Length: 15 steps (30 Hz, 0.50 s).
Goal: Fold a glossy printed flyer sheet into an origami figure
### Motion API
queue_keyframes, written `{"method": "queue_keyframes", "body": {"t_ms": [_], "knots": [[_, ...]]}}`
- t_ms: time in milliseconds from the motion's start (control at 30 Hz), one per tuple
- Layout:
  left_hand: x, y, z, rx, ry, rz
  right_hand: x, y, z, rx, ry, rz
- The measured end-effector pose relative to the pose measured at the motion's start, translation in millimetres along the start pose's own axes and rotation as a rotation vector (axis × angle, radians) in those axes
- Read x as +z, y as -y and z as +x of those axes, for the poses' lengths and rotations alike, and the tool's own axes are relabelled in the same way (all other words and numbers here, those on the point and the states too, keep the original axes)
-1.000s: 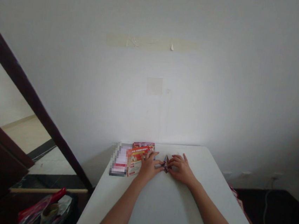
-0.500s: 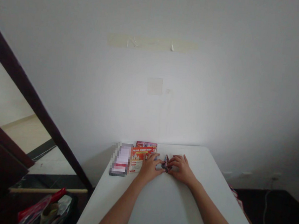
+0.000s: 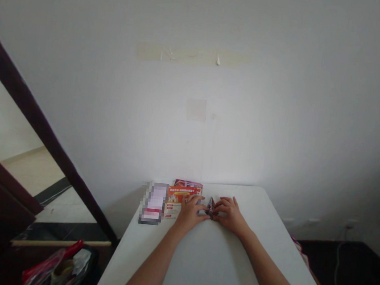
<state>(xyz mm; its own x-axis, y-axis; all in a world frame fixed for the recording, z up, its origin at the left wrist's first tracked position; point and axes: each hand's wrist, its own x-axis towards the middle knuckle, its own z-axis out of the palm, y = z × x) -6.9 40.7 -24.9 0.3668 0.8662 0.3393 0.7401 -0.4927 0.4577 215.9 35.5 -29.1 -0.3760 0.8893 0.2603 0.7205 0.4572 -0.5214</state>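
Note:
A small folded piece of printed paper, dark and many-coloured with a pointed top, sits on the white table between my hands. My left hand pinches at its left side, thumb and fingertips curved toward it. From the right, my right hand has its bent fingers closed on the paper's edge, partly covering it. Under and behind my left hand lies a red and white leaflet. A purple-red printed sheet shows behind that leaflet.
At the table's left edge lies a phone-like object, blurred by pixelation. A pale wall rises behind the table. A bag of items is on the floor at left, beside a wooden stick.
The folded paper stands a little more upright between my fingers and its point shows more clearly. Both hands have stayed nearly in place. The leaflets have shifted slightly.

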Motion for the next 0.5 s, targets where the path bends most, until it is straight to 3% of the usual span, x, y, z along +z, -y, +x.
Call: {"method": "queue_keyframes", "body": {"t_ms": [500], "knots": [[-2.6, -2.8, 2.6, -0.053, 0.038, 0.015, 0.5, -4.5, 2.9, -0.004, 0.003, 0.026]]}}
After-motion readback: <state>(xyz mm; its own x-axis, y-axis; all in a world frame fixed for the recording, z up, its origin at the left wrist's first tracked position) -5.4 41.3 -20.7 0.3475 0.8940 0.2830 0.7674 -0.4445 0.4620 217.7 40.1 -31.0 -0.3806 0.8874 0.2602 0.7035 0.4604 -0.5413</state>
